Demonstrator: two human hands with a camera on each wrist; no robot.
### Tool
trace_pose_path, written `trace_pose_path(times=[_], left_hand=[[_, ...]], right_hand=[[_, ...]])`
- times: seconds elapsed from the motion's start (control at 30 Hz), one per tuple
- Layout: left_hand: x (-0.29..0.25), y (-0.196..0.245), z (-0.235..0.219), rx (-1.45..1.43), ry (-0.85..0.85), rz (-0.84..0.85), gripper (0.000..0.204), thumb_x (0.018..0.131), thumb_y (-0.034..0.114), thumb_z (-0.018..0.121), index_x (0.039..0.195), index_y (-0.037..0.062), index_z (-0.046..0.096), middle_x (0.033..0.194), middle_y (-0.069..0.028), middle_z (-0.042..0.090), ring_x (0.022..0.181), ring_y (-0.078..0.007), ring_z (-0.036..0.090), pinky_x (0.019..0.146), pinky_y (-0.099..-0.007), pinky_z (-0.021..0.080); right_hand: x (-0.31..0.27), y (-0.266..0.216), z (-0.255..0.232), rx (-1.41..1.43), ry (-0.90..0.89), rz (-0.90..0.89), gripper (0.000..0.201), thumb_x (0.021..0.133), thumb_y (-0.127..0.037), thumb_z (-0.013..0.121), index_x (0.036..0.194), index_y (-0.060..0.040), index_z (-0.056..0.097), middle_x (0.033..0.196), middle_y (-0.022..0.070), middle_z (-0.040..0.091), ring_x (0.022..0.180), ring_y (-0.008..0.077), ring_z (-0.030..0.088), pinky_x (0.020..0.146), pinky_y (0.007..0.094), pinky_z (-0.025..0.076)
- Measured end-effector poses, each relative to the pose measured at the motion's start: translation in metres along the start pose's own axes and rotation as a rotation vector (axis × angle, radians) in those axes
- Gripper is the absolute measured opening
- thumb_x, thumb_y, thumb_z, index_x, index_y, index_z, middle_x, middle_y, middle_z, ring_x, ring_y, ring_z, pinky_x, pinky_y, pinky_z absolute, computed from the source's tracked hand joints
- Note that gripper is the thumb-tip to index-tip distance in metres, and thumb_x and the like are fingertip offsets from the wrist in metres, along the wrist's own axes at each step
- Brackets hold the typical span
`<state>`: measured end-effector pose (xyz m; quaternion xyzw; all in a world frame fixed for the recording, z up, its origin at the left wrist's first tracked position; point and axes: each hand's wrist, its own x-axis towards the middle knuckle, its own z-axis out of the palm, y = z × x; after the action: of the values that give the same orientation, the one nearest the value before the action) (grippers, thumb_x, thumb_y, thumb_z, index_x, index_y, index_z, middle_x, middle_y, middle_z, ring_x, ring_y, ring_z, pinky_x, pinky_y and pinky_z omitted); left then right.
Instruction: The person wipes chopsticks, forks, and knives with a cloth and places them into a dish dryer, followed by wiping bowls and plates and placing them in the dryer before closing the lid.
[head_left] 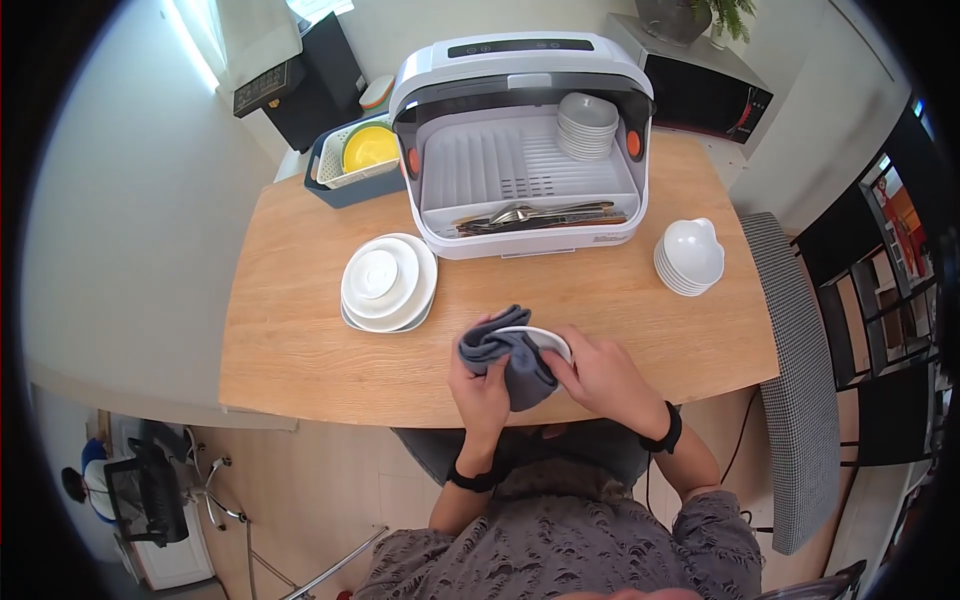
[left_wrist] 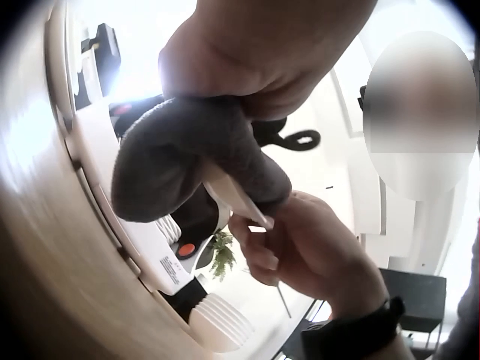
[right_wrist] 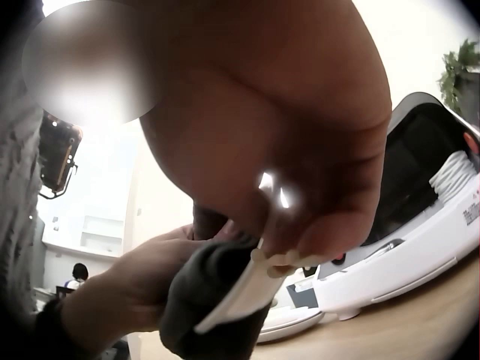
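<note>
In front of the dish dryer [head_left: 522, 140], above the desk [head_left: 300, 330] edge, the left hand [head_left: 482, 385] clutches a grey cloth [head_left: 510, 358] around the white dish [head_left: 545, 338] the right hand [head_left: 600, 378] pinches; a slack pinch could likely drop it.

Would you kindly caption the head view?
Both hands wipe a small white dish with a grey cloth.

A dish dryer [head_left: 522, 140] stands on the table [head_left: 300, 330], white plate stacks [head_left: 388, 283] and bowls [head_left: 690, 256] beside it.
</note>
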<state>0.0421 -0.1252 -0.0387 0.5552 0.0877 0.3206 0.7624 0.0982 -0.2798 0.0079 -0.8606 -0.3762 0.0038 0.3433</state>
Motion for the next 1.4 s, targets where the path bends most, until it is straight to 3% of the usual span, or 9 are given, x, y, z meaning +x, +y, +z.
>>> trace_pose_path(times=[0.1,0.27,0.37,0.47,0.73,1.03,1.23,1.33,1.4], left_hand=[[0.000,0.003,0.001,0.193,-0.030,0.096,0.037,0.090,-0.013,0.054,0.126,-0.0055,0.056,0.125,-0.0168,0.066,0.114,-0.0214,0.064,0.099,-0.0336,0.049],[0.005,0.015,-0.007,0.721,-0.377,0.421,0.054,0.071,-0.018,0.057,0.119,0.0053,0.066,0.115,-0.0141,0.071,0.105,-0.0329,0.069,0.086,-0.0361,0.055],[0.006,0.013,-0.005,0.604,-0.277,0.275,0.045,0.080,-0.017,0.056,0.120,0.0007,0.064,0.113,-0.0149,0.072,0.105,-0.0231,0.070,0.092,-0.0323,0.053],[0.011,-0.001,-0.004,0.287,-0.087,0.065,0.046,0.079,-0.016,0.058,0.122,0.0014,0.063,0.118,-0.0148,0.071,0.109,-0.0281,0.069,0.092,-0.0338,0.053],[0.026,0.017,-0.002,0.819,-0.557,0.452,0.068,0.064,-0.013,0.063,0.126,0.0156,0.064,0.112,-0.0090,0.070,0.094,-0.0354,0.067,0.075,-0.0411,0.056],[0.026,0.014,0.002,0.534,-0.299,0.266,0.047,0.074,-0.013,0.061,0.117,0.0042,0.068,0.110,-0.0134,0.073,0.101,-0.0321,0.070,0.085,-0.0356,0.056],[0.024,0.026,0.009,0.830,-0.560,0.613,0.062,0.064,-0.012,0.061,0.121,0.0111,0.068,0.118,-0.0091,0.070,0.106,-0.0298,0.068,0.082,-0.0381,0.058],[0.024,0.011,0.002,0.352,-0.337,0.392,0.052,0.081,-0.010,0.061,0.131,0.0038,0.058,0.125,-0.0141,0.068,0.115,-0.0255,0.066,0.091,-0.0352,0.055],[0.022,0.004,-0.006,-0.023,-0.120,0.189,0.049,0.096,0.005,0.062,0.141,-0.0008,0.044,0.132,-0.0168,0.062,0.121,-0.0220,0.060,0.099,-0.0334,0.049]], right_hand=[[-0.003,0.001,0.006,-0.007,-0.080,0.109,0.020,0.092,-0.011,0.062,0.104,0.0022,0.054,0.077,0.0239,0.065,0.071,0.0440,0.064,0.063,0.0511,0.049],[0.001,0.003,-0.009,-0.143,-0.154,0.014,0.024,0.093,-0.015,0.061,0.105,0.0043,0.055,0.075,0.0244,0.065,0.070,0.0447,0.064,0.060,0.0514,0.050],[0.004,0.007,-0.007,-0.060,-0.105,-0.015,0.022,0.093,-0.013,0.061,0.107,0.0027,0.054,0.075,0.0248,0.065,0.071,0.0459,0.064,0.061,0.0521,0.049],[0.004,0.005,-0.003,0.053,-0.068,0.001,0.021,0.093,-0.012,0.060,0.108,0.0012,0.054,0.077,0.0252,0.065,0.073,0.0466,0.063,0.063,0.0527,0.049],[0.003,0.016,-0.006,-0.134,-0.156,0.061,0.019,0.091,-0.008,0.062,0.106,0.0011,0.055,0.076,0.0252,0.065,0.074,0.0461,0.063,0.064,0.0531,0.048],[0.001,0.022,0.003,0.095,-0.042,0.055,0.022,0.086,-0.004,0.063,0.106,0.0026,0.055,0.073,0.0238,0.064,0.072,0.0454,0.063,0.062,0.0517,0.049],[0.014,0.028,-0.018,-0.191,-0.161,-0.058,0.015,0.092,-0.010,0.061,0.098,0.0031,0.058,0.072,0.0234,0.065,0.070,0.0449,0.064,0.061,0.0503,0.049],[0.034,0.043,-0.026,-0.091,-0.152,-0.139,0.018,0.092,-0.013,0.062,0.090,0.0051,0.062,0.069,0.0219,0.065,0.065,0.0389,0.066,0.060,0.0460,0.051],[0.054,0.043,-0.043,0.159,-0.203,0.085,0.022,0.094,-0.015,0.062,0.086,0.0044,0.064,0.067,0.0187,0.066,0.060,0.0298,0.066,0.057,0.0406,0.051]])
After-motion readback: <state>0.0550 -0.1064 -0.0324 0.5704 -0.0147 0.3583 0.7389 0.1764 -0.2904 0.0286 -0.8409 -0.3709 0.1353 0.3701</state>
